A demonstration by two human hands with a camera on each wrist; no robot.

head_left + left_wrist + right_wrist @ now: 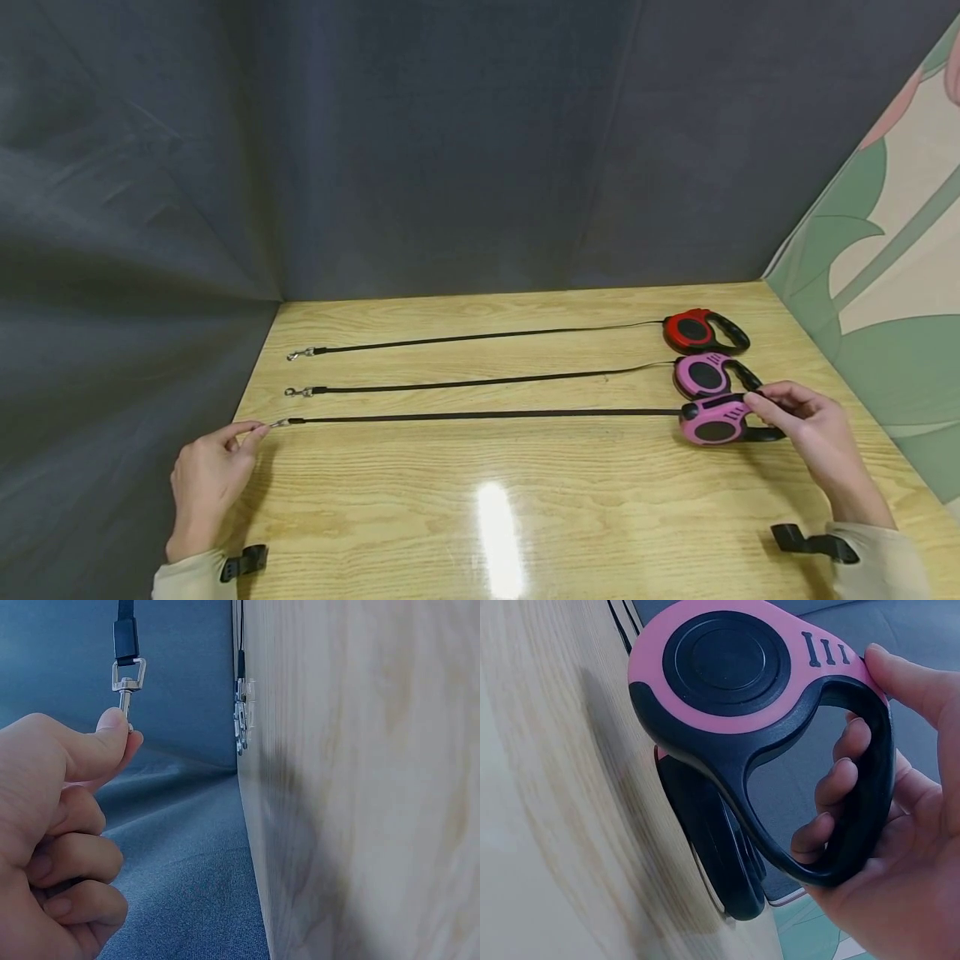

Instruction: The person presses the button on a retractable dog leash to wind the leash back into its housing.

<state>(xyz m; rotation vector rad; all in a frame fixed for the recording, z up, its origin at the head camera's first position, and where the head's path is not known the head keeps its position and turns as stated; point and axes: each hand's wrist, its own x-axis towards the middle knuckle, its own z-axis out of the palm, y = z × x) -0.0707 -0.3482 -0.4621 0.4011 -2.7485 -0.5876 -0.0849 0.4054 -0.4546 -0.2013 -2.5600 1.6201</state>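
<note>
My left hand (210, 479) pinches the metal snap clip (126, 688) of a retractable dog leash between thumb and forefinger, its other fingers curled in. The leash's black strap (480, 415) runs straight and taut across to its pink case (806, 622). My right hand (817, 437) grips that case by its black loop handle (877, 787), with fingers through the loop. Just behind lies a second pink leash (702, 375) on the table, partly overlapped by the held one. A red leash (686, 331) rests farther back. Both have straps stretched leftward.
The wooden table (420, 500) ends at dark cloth (480, 167) at the back and left. Two metal clips (302, 354) of the lying leashes sit near the left edge. A wall with a leaf pattern (892, 333) rises on the right.
</note>
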